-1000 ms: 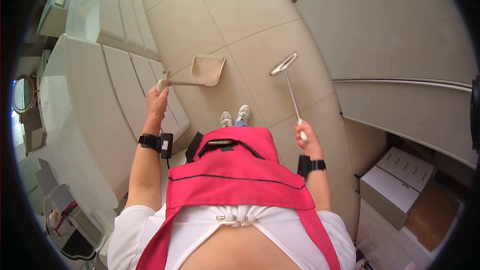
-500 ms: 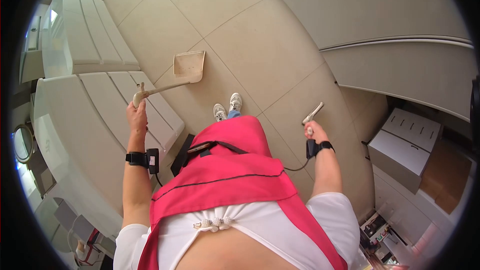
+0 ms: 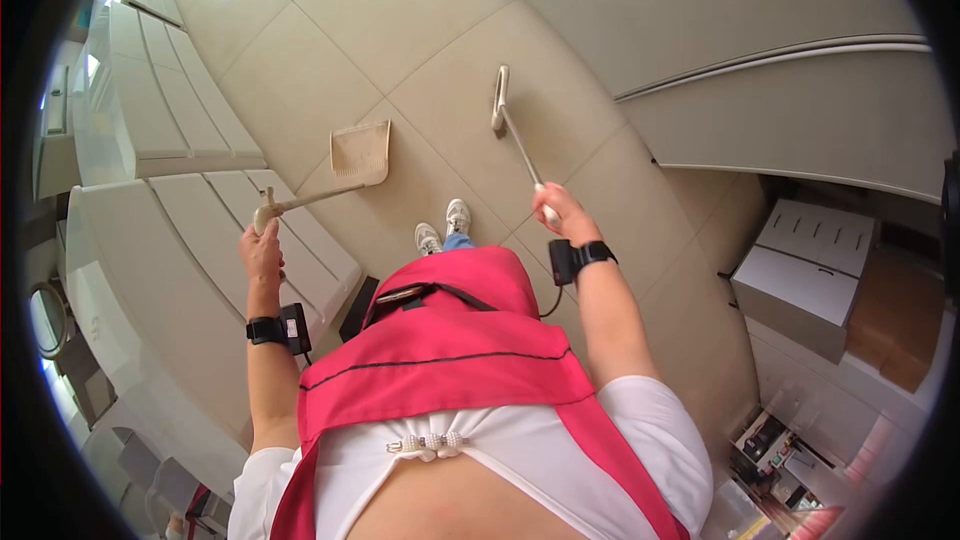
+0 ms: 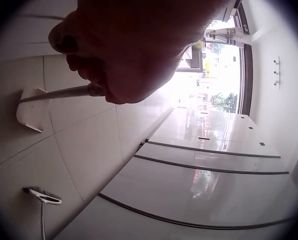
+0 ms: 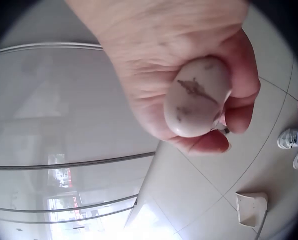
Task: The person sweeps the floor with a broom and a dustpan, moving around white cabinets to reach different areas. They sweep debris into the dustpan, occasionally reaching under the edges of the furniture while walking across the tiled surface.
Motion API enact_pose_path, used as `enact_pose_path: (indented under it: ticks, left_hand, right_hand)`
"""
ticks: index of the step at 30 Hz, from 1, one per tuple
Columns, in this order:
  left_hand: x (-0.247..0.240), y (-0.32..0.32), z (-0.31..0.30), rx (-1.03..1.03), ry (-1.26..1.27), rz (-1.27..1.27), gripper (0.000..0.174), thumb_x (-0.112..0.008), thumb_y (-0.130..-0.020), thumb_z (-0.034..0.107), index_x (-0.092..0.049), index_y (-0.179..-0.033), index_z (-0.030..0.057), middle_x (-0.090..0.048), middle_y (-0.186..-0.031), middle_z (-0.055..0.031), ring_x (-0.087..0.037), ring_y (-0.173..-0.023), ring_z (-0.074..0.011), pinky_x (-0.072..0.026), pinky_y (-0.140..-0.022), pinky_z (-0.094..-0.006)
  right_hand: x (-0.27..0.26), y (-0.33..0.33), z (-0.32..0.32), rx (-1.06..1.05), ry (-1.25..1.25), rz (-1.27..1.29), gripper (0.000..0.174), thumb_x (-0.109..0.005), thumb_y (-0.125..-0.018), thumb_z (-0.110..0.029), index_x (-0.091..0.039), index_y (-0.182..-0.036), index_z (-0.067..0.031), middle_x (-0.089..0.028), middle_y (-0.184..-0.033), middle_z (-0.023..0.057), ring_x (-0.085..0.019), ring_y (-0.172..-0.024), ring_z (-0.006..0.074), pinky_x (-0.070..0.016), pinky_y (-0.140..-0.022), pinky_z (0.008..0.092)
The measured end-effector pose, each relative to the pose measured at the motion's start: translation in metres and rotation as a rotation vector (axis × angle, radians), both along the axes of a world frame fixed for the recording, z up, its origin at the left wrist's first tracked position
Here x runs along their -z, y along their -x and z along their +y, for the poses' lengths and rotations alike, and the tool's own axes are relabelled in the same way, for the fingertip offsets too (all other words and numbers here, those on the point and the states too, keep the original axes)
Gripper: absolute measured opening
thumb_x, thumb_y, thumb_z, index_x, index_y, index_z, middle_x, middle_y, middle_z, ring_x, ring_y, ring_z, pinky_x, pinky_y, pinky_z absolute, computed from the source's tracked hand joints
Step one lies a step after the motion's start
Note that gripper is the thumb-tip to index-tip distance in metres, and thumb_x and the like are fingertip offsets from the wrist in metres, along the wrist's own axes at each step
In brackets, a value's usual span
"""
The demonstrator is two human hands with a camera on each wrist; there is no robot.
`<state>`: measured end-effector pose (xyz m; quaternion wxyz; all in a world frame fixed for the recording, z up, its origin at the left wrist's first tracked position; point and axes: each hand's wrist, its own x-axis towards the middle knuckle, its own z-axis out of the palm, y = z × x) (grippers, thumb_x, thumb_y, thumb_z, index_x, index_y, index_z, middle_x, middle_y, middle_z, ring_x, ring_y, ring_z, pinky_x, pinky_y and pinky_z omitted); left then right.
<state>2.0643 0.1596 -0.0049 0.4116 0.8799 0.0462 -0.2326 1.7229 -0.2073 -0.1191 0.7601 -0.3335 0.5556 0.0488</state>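
Note:
My left hand [image 3: 262, 255] grips the top of a long-handled dustpan [image 3: 360, 152] in the head view. The pan lies on the tiled floor, its handle slanting up to that hand. My right hand [image 3: 562, 212] holds the white grip of a small broom [image 3: 500, 100], whose head is over the floor to the right of the pan. In the right wrist view, fingers curl round the rounded, dirt-marked end of the broom handle [image 5: 196, 97]. The left wrist view has the broom's dark bristles [image 4: 45, 192] and the dustpan in sight, with the left hand dark against the light.
White slatted units [image 3: 290, 240] line the left side, close to the left hand. Tall grey cabinets [image 3: 780, 120] stand along the right. A white box [image 3: 800, 280] sits at the lower right. My shoes [image 3: 442, 227] are on the tiles [image 3: 330, 40] below the dustpan.
The broom first came back to the right, then swung out forward and left with my right hand. The view has turned, while the left hand keeps its hold on the dustpan.

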Motion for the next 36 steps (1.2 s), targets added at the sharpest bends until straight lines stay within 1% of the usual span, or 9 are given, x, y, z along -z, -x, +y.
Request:
enact_pose_path:
  ticks: [9, 15, 18, 21, 22, 25, 29, 31, 36]
  left_hand:
    - [0.002, -0.009, 0.008, -0.076, 0.25, 0.217, 0.015, -0.061, -0.085, 0.021, -0.057, -0.086, 0.0064, -0.042, -0.052, 0.004, -0.036, -0.034, -0.005, -0.0296, -0.031, -0.0208]
    - [-0.001, -0.009, 0.002, -0.089, 0.212, 0.199, 0.013, -0.06, -0.086, 0.018, -0.058, -0.087, 0.0057, -0.043, -0.052, 0.0043, -0.037, -0.035, -0.0047, -0.0307, -0.032, -0.0199]
    - [0.001, -0.01, -0.001, -0.117, 0.151, 0.137, 0.013, -0.062, -0.084, 0.018, -0.061, -0.087, 0.0052, -0.043, -0.052, 0.0047, -0.038, -0.036, -0.0045, -0.0312, -0.033, -0.0215]
    - [0.007, -0.012, 0.0, -0.151, -0.088, 0.009, 0.015, -0.063, -0.082, 0.017, -0.063, -0.084, 0.0029, -0.047, -0.055, 0.0037, -0.041, -0.042, -0.0052, -0.0335, -0.038, -0.0243]
    - [0.044, -0.018, 0.033, -0.034, -0.182, -0.128, 0.017, -0.06, -0.084, 0.015, -0.064, -0.096, 0.004, -0.046, -0.056, 0.0052, -0.041, -0.04, -0.0044, -0.0301, -0.034, -0.0222]
    - [0.059, -0.024, 0.037, 0.055, -0.198, -0.324, 0.018, -0.06, -0.083, 0.014, -0.065, -0.098, 0.0044, -0.047, -0.056, 0.0058, -0.041, -0.04, -0.0045, -0.0294, -0.034, -0.0229]
    - [0.019, -0.029, -0.013, -0.165, -0.285, -0.079, 0.018, -0.064, -0.081, 0.016, -0.066, -0.09, 0.0007, -0.054, -0.062, 0.0018, -0.048, -0.058, -0.0065, -0.0396, -0.051, -0.0256]
    - [0.007, -0.033, -0.032, -0.189, -0.318, -0.034, 0.019, -0.063, -0.082, 0.017, -0.066, -0.093, 0.0016, -0.053, -0.062, 0.0025, -0.047, -0.055, -0.0063, -0.0386, -0.049, -0.0252]
    - [0.025, -0.029, -0.025, -0.17, -0.307, -0.107, 0.018, -0.061, -0.085, 0.016, -0.064, -0.099, 0.0048, -0.046, -0.055, 0.0052, -0.041, -0.041, -0.0045, -0.0315, -0.036, -0.0223]
  right_hand:
    - [-0.047, 0.104, 0.035, 0.156, 0.193, 0.238, 0.048, -0.055, -0.061, 0.002, -0.041, -0.107, -0.0041, -0.05, -0.065, 0.0052, -0.047, -0.042, 0.0154, -0.0387, -0.036, 0.0276]
    - [0.015, 0.142, -0.038, 0.218, -0.091, 0.476, 0.017, -0.055, -0.059, 0.003, -0.048, -0.071, -0.0074, -0.044, -0.053, 0.0045, -0.044, -0.036, 0.0163, -0.0341, -0.031, 0.027]
    - [0.075, 0.149, -0.074, 0.409, 0.085, 0.524, 0.02, -0.055, -0.06, 0.0, -0.04, -0.055, -0.0118, -0.04, -0.047, 0.0033, -0.044, -0.036, 0.0163, -0.0331, -0.03, 0.0264]
    - [0.074, 0.112, -0.122, 0.158, -0.045, 0.575, 0.016, -0.057, -0.061, -0.009, -0.042, -0.057, -0.0112, -0.044, -0.048, 0.0043, -0.043, -0.035, 0.0171, -0.0333, -0.032, 0.0284]
    - [0.086, 0.098, -0.138, 0.153, -0.05, 0.583, 0.015, -0.057, -0.062, -0.009, -0.043, -0.058, -0.0104, -0.043, -0.049, 0.0048, -0.043, -0.036, 0.0175, -0.0341, -0.033, 0.0293]
    - [0.12, 0.06, -0.173, 0.142, -0.013, 0.504, 0.011, -0.056, -0.064, -0.01, -0.046, -0.061, -0.0086, -0.042, -0.049, 0.0055, -0.044, -0.038, 0.0184, -0.0351, -0.036, 0.032]
    - [0.18, -0.033, -0.206, 0.026, 0.088, 0.338, 0.007, -0.056, -0.067, -0.013, -0.051, -0.064, -0.0081, -0.045, -0.053, 0.0056, -0.045, -0.044, 0.0193, -0.0325, -0.04, 0.0346]
    - [0.192, -0.097, -0.212, -0.191, 0.105, 0.448, 0.007, -0.055, -0.067, -0.013, -0.05, -0.064, -0.0086, -0.048, -0.056, 0.0064, -0.044, -0.044, 0.0195, -0.031, -0.039, 0.036]
    - [0.223, -0.202, -0.203, -0.103, 0.069, 0.332, 0.008, -0.054, -0.073, -0.015, -0.051, -0.071, -0.0086, -0.05, -0.061, 0.0049, -0.047, -0.046, 0.017, -0.0352, -0.039, 0.0315]
